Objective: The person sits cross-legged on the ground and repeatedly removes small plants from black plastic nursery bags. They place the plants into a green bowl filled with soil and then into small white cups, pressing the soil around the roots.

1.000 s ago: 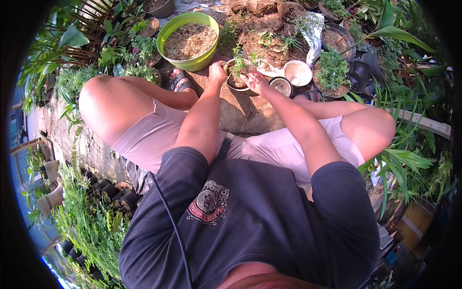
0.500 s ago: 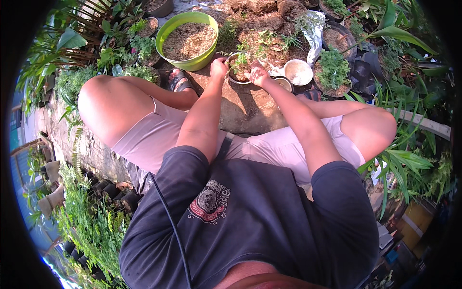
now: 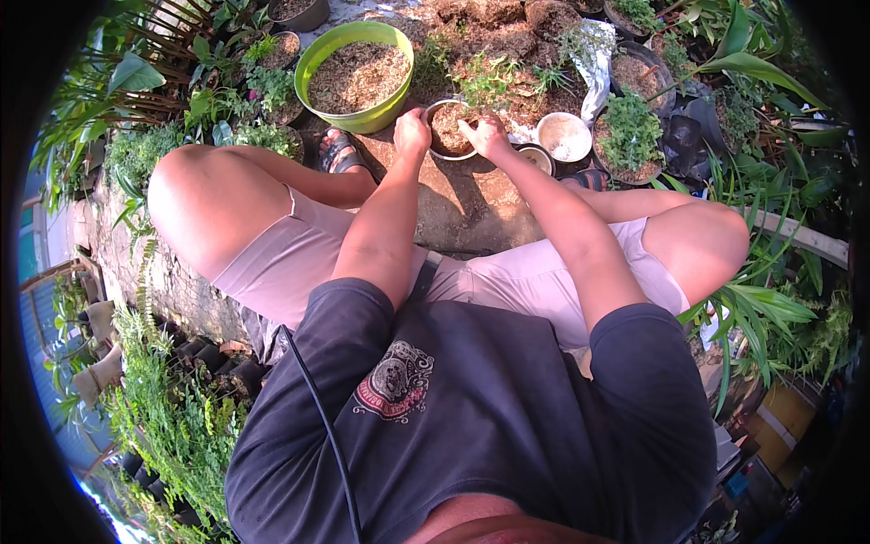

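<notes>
A small round pot with a pale rim [image 3: 450, 154] stands on the ground before me, filled with brown, crumbly potting mix [image 3: 449, 136]. My left hand [image 3: 412, 133] is closed on the pot's left rim. At its right side, my right hand [image 3: 489, 136] has its fingers curled, with the thumb side reaching over the rim toward the mix. What those fingers hold, if anything, is hidden. A leafy green seedling [image 3: 485, 89] shows just beyond the right hand; where its stem ends I cannot tell.
A large lime-green tub [image 3: 390, 113] of dry mix stands to the left. Right of the pot are a white bowl [image 3: 564, 138] and a small round container [image 3: 536, 160]. Dark soil clumps [image 3: 489, 41] lie beyond. A potted plant [image 3: 630, 131] and other greenery flank both sides.
The seedling's leaves, earlier over the pot, now appear farther off and to the right, leaving the mix in view. My right hand has turned and its fingers have curled in. My left hand stays at the rim.
</notes>
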The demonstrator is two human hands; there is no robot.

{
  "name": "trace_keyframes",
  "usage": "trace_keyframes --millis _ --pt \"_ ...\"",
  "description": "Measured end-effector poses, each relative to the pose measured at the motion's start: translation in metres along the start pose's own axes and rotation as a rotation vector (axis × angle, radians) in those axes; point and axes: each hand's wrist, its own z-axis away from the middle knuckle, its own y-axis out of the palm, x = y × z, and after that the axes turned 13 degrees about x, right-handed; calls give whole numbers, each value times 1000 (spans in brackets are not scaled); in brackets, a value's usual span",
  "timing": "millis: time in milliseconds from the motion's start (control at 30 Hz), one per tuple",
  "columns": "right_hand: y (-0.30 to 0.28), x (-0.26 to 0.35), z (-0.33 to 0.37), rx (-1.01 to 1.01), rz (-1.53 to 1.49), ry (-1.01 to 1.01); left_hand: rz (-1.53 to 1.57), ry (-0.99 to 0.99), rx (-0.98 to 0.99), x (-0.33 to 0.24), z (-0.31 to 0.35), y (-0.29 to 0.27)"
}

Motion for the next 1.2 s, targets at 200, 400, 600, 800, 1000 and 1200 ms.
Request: trace_keyframes --millis 200,400,600,800,1000,1200 --pt "19 5 -6 62 385 -211 11 -5 -3 5 8 -8" --pt "20 -1 -9 91 181 -140 -45 -37 65 14 7 -6" --pt "20 -3 -14 68 90 -158 -36 98 71 9 14 -13" --pt "19 -10 -14 6 74 -180 -320 535 -38 -5 24 -12" --pt "20 -35 -39 -28 415 -365 -491 346 202 -14 28 -1" --pt "27 -75 -73 109 -255 -182 -475 401 159 -5 19 6"
